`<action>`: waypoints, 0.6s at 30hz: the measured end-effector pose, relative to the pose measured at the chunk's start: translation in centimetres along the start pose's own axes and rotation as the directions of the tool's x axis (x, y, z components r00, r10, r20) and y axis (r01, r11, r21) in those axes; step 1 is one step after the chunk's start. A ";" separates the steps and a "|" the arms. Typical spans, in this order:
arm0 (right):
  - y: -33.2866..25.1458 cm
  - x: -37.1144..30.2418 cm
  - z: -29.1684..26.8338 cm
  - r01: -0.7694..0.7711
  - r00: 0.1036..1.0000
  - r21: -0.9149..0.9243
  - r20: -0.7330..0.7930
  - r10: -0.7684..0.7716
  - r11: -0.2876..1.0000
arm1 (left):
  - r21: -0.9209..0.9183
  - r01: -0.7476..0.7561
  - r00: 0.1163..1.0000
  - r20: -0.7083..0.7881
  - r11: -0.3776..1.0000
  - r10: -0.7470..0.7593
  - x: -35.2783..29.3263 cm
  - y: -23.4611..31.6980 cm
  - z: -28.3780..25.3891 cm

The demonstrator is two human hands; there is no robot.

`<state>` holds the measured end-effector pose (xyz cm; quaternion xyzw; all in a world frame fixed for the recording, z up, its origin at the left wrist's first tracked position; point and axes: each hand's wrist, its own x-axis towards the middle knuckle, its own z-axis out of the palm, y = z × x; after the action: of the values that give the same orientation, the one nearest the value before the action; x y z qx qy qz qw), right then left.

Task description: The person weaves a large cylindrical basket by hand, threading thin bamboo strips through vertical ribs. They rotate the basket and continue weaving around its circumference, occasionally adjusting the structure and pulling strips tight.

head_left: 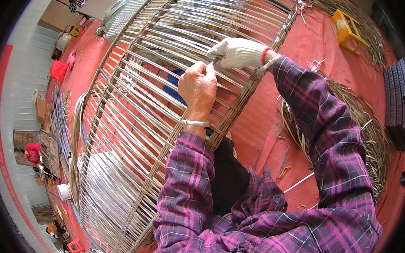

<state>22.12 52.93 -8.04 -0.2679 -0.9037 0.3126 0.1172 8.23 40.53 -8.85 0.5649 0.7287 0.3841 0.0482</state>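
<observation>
A large lattice of long, thin wicker-like rods, with a woven edge rail [244,97], slants across the view in front of me. My left hand [197,86] is bare, with a pale band at the wrist, and its fingers are closed in a pinch above the rods. Close against it, my right hand [239,53] wears a white knit glove with a red cuff; its fingers are curled shut too. Between the fingertips of both hands shows the end of a thin brownish strip [216,61]. The rest of that strip is hidden by the hands.
Coils of brown strands [350,104] lie on the red floor [261,143] to my right. Beyond are a yellow stool [347,31] and stacked dark woven panels [397,102]. A white spool [64,192] stands left; people work in the far background.
</observation>
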 end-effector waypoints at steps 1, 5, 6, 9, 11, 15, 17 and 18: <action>0.1 -0.1 -0.4 0.034 0.998 0.129 0.056 -0.041 0.991 | -0.007 -0.058 0.997 -0.060 0.998 0.057 0.3 0.2 0.4; 0.9 -1.6 -3.1 -0.056 0.997 0.340 0.066 0.036 0.939 | 0.039 -0.023 0.999 -0.024 0.999 0.024 0.7 0.8 1.8; 1.3 -1.9 -4.1 -0.036 0.999 0.234 -0.003 0.038 0.972 | 0.009 -0.094 0.989 -0.112 0.995 0.095 0.6 0.8 1.8; 3.0 -3.6 -7.4 -0.165 0.958 0.279 -0.183 0.221 0.946 | 0.160 -0.250 0.932 -0.228 0.955 0.282 0.2 1.2 1.5; 3.4 -4.4 -8.3 -0.292 0.915 0.115 -0.258 0.312 0.950 | 0.081 -0.329 0.912 -0.231 0.941 0.339 0.5 2.0 1.6; 2.2 -5.7 -8.4 0.197 0.952 0.415 -0.299 -0.072 0.888 | -0.135 -0.442 0.885 -0.224 0.887 0.407 2.6 4.9 3.8; 1.2 -6.4 -8.2 0.053 0.954 0.454 -0.287 0.089 0.889 | -0.523 -0.228 0.965 -0.013 0.821 0.260 2.9 5.2 4.0; 0.8 -6.5 -7.9 0.057 0.949 0.532 -0.290 0.119 0.845 | -0.475 -0.173 0.980 0.002 0.863 0.198 2.8 5.0 3.9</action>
<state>30.83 53.81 -2.69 -0.2855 -0.7462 0.5071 0.3233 13.16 45.24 -7.46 0.6129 0.5540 0.5385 0.1657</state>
